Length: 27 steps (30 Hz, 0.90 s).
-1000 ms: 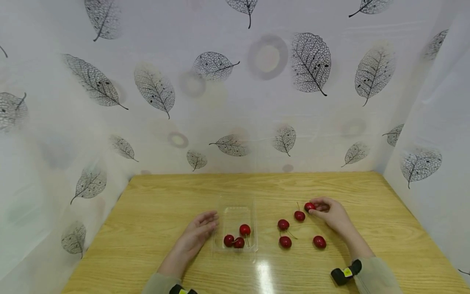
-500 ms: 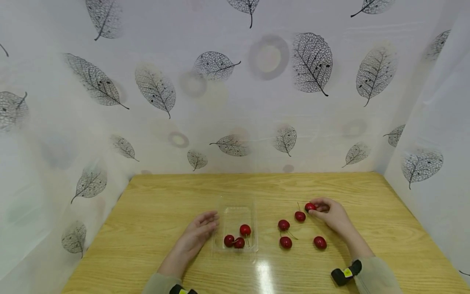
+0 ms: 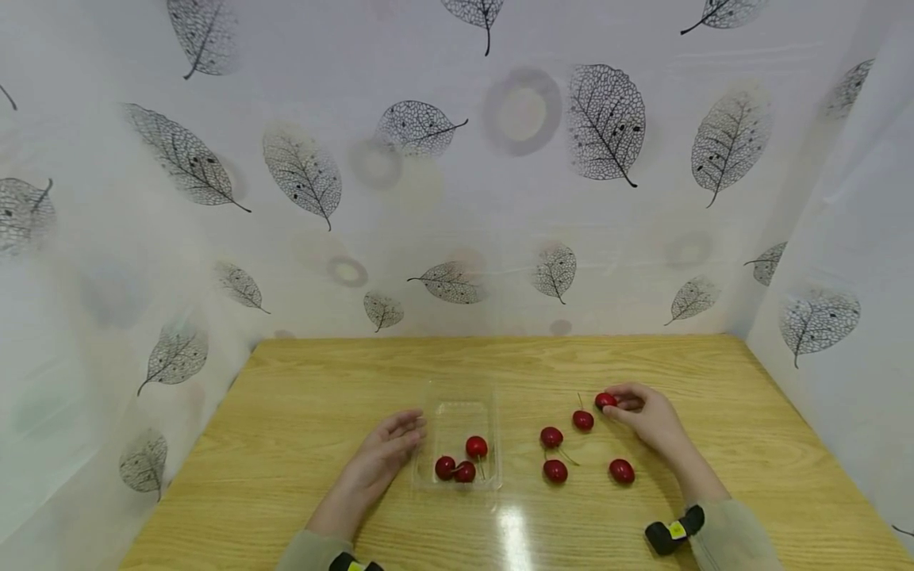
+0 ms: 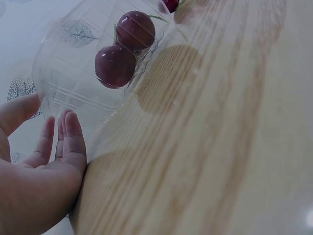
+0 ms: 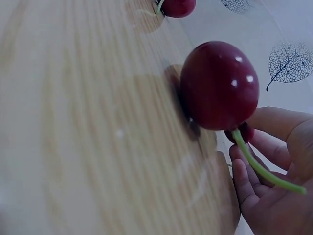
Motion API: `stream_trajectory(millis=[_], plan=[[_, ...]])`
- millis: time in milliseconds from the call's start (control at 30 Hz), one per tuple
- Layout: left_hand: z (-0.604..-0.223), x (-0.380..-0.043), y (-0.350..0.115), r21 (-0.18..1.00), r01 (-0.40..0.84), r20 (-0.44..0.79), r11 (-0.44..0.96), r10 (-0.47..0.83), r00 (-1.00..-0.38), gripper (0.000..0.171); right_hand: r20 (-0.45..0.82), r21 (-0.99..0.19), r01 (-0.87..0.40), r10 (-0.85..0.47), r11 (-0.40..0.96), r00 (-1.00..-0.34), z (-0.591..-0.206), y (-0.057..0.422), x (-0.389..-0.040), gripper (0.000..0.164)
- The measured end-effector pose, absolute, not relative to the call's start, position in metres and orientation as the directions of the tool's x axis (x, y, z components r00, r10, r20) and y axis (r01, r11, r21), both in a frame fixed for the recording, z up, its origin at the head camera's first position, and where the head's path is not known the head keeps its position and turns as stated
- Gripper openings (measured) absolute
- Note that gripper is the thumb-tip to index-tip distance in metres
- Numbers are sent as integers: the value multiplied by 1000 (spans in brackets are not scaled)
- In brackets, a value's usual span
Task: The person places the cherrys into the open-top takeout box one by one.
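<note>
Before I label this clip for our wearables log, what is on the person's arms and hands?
Both hands, the left hand and right hand, are bare, with no gloves or rings visible. Each forearm has a pale grey-green sleeve. At each wrist sits a small black device bearing a yellow marking; the left one is mostly cut off.

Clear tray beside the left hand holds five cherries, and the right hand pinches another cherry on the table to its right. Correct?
Not quite. The clear tray holds three cherries, not five, as the head view shows. The rest stands: the left hand lies beside the tray, and the right hand pinches a cherry on the table.
</note>
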State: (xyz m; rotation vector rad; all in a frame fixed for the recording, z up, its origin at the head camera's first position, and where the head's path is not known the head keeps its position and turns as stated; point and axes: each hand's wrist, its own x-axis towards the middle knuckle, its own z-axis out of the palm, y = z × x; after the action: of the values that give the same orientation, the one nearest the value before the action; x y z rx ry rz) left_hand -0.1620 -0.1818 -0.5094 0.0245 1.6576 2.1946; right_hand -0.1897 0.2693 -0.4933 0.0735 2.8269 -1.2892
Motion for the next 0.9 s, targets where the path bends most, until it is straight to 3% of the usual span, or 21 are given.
stream_trajectory(millis=[900], plan=[[-510, -163, -181, 927, -307, -243, -218, 278, -929, 60, -15, -798, 5, -12, 603, -1000, -483, 251, -193, 41]])
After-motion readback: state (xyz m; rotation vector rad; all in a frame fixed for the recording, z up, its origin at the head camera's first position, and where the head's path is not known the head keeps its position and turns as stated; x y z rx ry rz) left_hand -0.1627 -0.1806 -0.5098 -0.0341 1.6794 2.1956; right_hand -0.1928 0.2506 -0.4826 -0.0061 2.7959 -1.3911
